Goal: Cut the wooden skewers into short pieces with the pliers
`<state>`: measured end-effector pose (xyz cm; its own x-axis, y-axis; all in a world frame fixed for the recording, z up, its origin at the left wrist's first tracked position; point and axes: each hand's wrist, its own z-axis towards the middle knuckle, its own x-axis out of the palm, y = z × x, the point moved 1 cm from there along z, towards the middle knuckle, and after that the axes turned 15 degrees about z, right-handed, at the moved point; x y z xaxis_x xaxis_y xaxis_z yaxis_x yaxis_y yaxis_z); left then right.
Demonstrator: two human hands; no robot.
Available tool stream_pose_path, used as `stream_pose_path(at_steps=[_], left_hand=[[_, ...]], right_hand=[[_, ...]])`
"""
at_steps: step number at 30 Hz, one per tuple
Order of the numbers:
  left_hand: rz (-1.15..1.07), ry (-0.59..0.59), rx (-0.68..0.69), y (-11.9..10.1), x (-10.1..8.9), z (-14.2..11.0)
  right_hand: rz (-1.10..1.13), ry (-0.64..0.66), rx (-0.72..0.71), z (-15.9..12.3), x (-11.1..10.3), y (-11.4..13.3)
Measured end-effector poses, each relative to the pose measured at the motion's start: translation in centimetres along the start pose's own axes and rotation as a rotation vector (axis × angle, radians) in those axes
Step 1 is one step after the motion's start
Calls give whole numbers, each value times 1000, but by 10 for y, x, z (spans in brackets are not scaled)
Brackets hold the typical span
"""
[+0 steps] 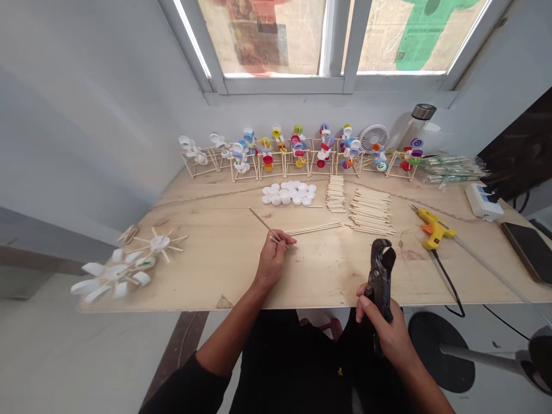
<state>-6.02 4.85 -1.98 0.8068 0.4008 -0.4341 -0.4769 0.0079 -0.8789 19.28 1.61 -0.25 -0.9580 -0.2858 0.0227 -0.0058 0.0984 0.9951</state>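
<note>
Pinched in my left hand (272, 260) is a thin wooden stick (260, 220), slanting up to the left over the middle of the table. A few long sticks (319, 228) lie just right of those fingers. My right hand (390, 333) grips the handles of a black pipe cutter (381, 273) at the table's front edge, jaws pointing up and apart from the stick. Beyond my hands lie white bottle caps (284, 198), a bundle of short sticks (335, 194) and a wider pile of cut sticks (371, 211).
Stick frames with coloured cap wheels (297, 164) line the back, beside a small fan (373, 138) and a bottle (414, 123). At left sit a spoked stick wheel (160, 243) and a white-bladed wheel (114, 272). A yellow glue gun (435, 228), power strip (483, 202) and phone (528, 251) occupy the right.
</note>
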Motion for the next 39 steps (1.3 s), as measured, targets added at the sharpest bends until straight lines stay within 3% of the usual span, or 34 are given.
stream_pose_path(at_steps=[5,12,17,21,28,39], left_hand=[[113,-33,-62,-2,-7,-2],[435,53,-32,-6,-18,-1],[609,176,29,-10,-21,4],[774,185,77,-13,-24,9],[679,120,66,-12,-28,8],[732,106,99,-12,-26,7]], right_hand=[[-9,18,-14,-1,0,1],[6,31,10,-1,2,2],[8,27,20,-1,0,0],[2,28,16,-2,0,1],[-2,27,18,-2,1,3],[-3,35,16,-3,-1,1]])
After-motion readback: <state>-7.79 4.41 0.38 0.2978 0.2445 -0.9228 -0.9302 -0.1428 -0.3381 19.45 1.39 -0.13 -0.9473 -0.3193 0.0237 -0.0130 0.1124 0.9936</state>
